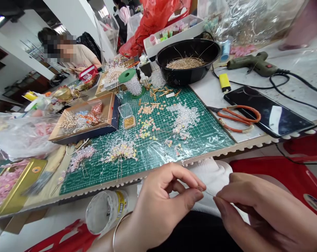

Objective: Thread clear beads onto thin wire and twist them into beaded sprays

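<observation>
Together, two hands, left (163, 203) and right (255, 213), pinch one wire (209, 193).

Bright, even light, edges warped, blurry

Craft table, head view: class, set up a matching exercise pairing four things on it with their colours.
Things:
1. scissors
2. bowl
3. cutting mat
4. lighter

Colours:
A. green
B. yellow
C. orange handles
D. black

Pairs: 1-C, 2-D, 3-A, 4-B
</observation>
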A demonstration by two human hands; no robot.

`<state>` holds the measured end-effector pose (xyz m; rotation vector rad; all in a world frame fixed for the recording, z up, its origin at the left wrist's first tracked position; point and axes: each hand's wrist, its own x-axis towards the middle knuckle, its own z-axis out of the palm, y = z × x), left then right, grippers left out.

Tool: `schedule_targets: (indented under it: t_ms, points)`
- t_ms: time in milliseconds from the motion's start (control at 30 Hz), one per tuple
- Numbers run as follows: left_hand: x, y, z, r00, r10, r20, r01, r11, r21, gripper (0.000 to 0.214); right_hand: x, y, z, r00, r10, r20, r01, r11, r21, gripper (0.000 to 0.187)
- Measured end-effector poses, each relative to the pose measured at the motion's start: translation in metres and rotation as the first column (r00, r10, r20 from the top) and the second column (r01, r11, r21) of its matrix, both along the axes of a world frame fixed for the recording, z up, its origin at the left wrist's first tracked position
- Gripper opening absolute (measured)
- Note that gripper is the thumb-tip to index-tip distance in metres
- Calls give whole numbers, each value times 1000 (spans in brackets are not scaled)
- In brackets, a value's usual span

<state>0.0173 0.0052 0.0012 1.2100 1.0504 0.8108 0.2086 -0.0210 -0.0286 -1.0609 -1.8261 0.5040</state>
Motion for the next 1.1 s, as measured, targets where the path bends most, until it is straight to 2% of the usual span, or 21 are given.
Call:
schedule_targets:
  t_ms: [100,233,400,600,700,767,867,933,1033,1100]
  points:
    - [0,-3,1,1000,2,-1,-2,1000,13,10,-1,-2,3,1000,19,-9,-19,1000,-11,22]
    - [0,-4,1,1000,11,2,-11,1000,-2,10,-2,-6,8,999,-18,26,20,997,-75,19]
    - [1,-3,2,1000,0,-10,1,1000,21,10,-5,-7,10,999,-40,6,40,995,-87,21]
    - [2,-2,5,996,-33,-88,38,998,49,8,0,5,8,995,98,3,-98,994,-41,20]
    - [1,1,7,990,-50,-129,49,999,-10,9,5,8,4,990,142,4,-141,986,-90,17]
    - [1,6,7,989,-87,-118,73,990,-118,15,8,9,1,985,170,-3,-169,981,-96,21]
    - [3,15,4,985,-165,-49,143,943,-300,30,13,10,-4,983,185,0,-185,981,-51,22]
    - [7,20,3,979,-203,-12,185,912,-365,33,16,12,-5,984,168,60,-167,986,-14,22]
    - [15,27,6,962,-270,-35,240,900,-365,28,20,15,-5,985,140,104,-141,990,-3,22]
    - [19,37,10,926,-351,-139,307,913,-268,24,25,17,-6,994,84,74,-82,996,-32,16]
